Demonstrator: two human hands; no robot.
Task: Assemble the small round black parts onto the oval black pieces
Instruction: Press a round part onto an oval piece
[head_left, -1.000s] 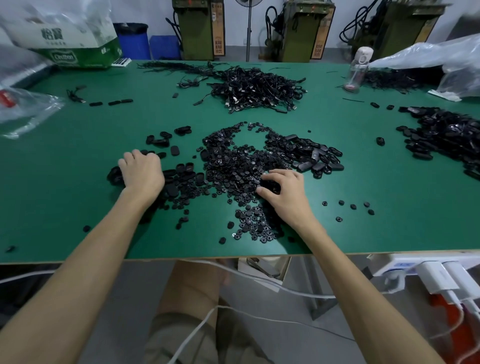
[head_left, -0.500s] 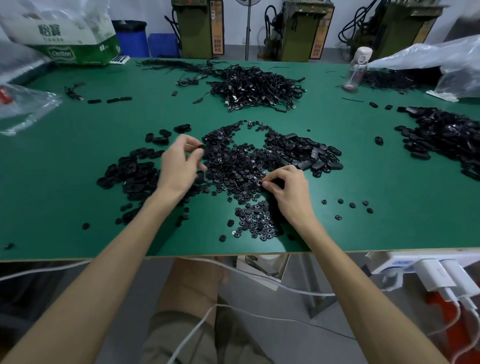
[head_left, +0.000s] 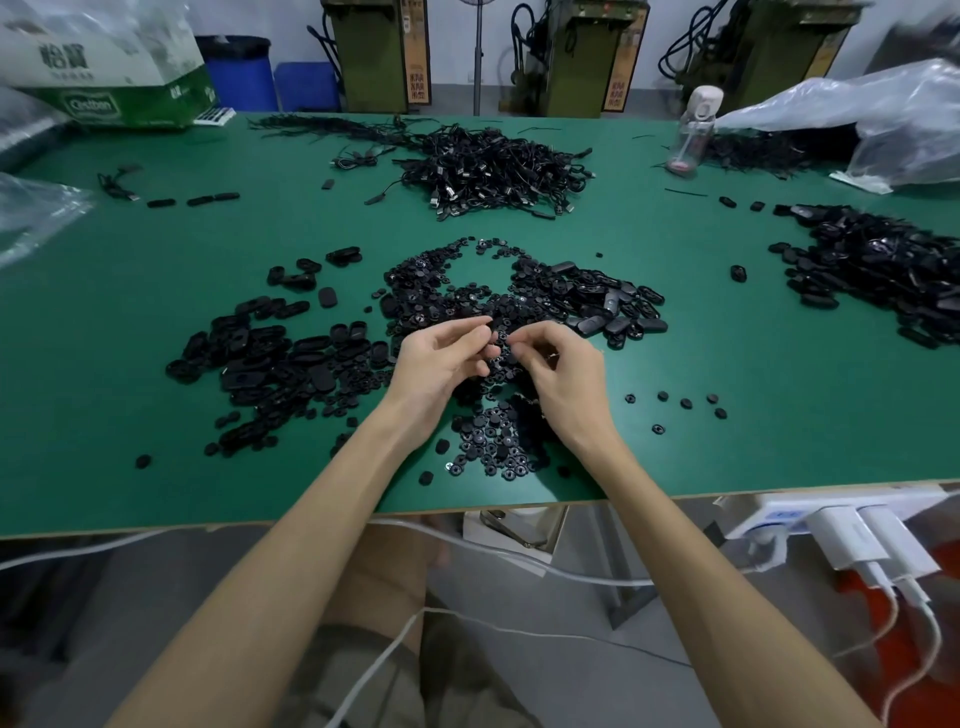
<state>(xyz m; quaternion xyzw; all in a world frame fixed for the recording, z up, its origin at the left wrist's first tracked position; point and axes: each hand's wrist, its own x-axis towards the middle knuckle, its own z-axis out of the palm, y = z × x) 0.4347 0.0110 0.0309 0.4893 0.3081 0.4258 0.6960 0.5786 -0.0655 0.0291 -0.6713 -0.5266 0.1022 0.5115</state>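
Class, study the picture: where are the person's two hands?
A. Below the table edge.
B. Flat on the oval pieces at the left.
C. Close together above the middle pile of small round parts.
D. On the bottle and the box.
C: the left hand and right hand hover fingertip to fingertip over the small round parts, fingers curled.

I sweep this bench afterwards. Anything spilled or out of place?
Nothing looks damaged. A few small round parts lie scattered right of the right hand, apart from the main pile, and one stray sits near the table's front edge, where it might get knocked off.
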